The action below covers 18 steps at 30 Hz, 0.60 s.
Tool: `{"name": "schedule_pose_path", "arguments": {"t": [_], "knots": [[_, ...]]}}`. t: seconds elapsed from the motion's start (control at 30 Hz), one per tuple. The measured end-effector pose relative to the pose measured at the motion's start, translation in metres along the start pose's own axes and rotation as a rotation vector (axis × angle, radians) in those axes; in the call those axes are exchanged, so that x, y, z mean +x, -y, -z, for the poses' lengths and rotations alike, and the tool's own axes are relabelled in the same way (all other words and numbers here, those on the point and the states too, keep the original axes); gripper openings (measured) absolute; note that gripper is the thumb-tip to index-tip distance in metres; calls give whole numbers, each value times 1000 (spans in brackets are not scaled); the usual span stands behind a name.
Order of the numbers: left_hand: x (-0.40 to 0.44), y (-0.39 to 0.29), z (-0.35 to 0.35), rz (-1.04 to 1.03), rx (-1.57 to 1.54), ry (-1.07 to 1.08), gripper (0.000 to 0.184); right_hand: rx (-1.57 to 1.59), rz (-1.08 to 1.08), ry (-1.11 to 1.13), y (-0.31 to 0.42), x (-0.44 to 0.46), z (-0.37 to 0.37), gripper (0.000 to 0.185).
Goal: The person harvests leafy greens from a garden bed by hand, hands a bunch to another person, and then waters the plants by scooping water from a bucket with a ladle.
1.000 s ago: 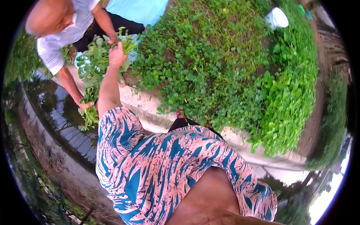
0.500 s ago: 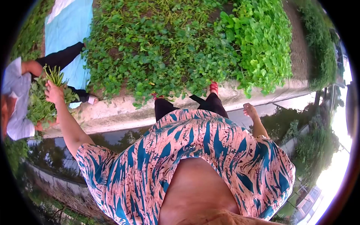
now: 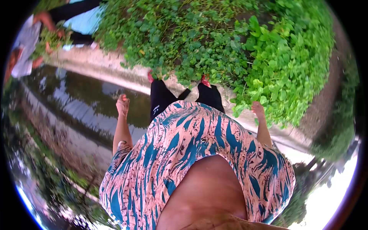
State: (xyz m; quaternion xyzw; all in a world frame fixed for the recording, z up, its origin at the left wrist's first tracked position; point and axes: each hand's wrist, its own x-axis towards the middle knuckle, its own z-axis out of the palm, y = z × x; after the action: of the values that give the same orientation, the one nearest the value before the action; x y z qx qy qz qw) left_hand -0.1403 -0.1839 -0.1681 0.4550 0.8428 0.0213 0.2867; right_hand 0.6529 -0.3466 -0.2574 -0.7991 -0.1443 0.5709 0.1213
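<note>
My left hand (image 3: 122, 104) hangs beside my body, in front of the dark water (image 3: 92, 94), fingers curled in with nothing seen in them. On the other side, my right hand (image 3: 258, 109) is held low near the leafy plants (image 3: 283, 80). Its fingers are loosely bent and a little apart, and no object shows in it. At the far left, a co-worker in a light shirt (image 3: 27, 46) has both hands about a blurred bunch of leafy greens (image 3: 51, 42), well away from my left hand.
Under my feet runs a narrow concrete ledge (image 3: 96, 63), with the water channel behind it. Dense low green plants (image 3: 180, 34) fill the bed ahead. A light blue sheet (image 3: 86, 21) lies beyond the co-worker's legs. Past the bed at right is a dirt strip (image 3: 322, 99).
My left hand has let go of the leafy bunch and swung back to my side; the bunch stays with the co-worker. My body has turned to the right along the ledge.
</note>
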Motion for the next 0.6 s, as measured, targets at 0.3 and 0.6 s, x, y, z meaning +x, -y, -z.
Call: {"name": "schedule_pose_path", "arguments": {"t": [0.3, 0.6], "knots": [[-162, -7, 18, 665, -435, 116, 36, -145, -70, 101, 24, 66, 75, 33], [-146, -47, 5, 387, -674, 19, 37, -172, -84, 181, 51, 57, 84, 31]]}}
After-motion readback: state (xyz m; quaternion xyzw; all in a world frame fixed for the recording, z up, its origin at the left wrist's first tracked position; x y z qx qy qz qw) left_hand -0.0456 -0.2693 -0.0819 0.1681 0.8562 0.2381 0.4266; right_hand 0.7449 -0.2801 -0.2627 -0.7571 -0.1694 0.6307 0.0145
